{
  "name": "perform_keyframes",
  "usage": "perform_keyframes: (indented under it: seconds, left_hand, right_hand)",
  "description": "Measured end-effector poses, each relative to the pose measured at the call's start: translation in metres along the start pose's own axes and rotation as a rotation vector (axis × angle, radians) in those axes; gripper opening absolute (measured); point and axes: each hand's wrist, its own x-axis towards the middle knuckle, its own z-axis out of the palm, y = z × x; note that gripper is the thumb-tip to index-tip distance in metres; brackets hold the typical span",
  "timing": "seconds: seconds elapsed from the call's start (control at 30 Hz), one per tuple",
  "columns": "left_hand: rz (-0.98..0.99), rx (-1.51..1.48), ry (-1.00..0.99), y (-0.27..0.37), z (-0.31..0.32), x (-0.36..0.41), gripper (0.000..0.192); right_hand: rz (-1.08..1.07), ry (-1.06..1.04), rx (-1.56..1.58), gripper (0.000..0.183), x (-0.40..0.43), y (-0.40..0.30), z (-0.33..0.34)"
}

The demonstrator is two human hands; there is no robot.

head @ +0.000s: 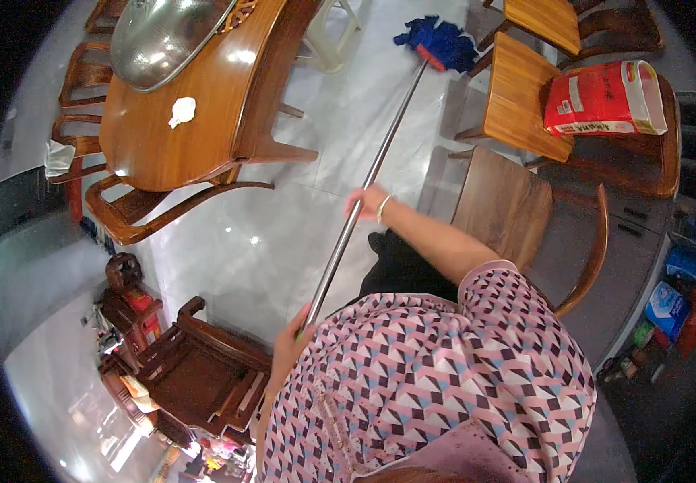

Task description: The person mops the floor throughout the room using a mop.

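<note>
A mop's long metal handle (378,163) slants from my body out across the floor. My right hand (369,204), with a white bracelet at the wrist, is closed around the middle of the handle. Close to my body, my left hand (292,341) grips the handle's near end. At the far end, the blue mop head (438,45) with its red clamp lies spread on the shiny grey tile floor (215,253), beside the legs of a wooden chair.
To the left, a wooden table (203,145) holds a metal mesh dome (166,42) and a crumpled white tissue (183,111). Wooden chairs (514,96) line the right; one bears a red bag (595,99). A dark carved armchair (203,374) and a pale plastic stool (329,42) also stand around.
</note>
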Motion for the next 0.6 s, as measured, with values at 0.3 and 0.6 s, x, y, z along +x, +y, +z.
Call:
perform_keyframes:
  seconds: [0.3, 0.6]
  left_hand:
    - [-0.359, -0.217, 0.224, 0.043, -0.033, -0.139, 0.030]
    - [-0.259, -0.100, 0.099, 0.091, -0.042, -0.058, 0.038]
  right_hand:
    - [0.606, -0.098, -0.033, 0.018, -0.110, 0.072, 0.120]
    - [0.268, -0.017, -0.194, 0.024, -0.060, -0.043, 0.107]
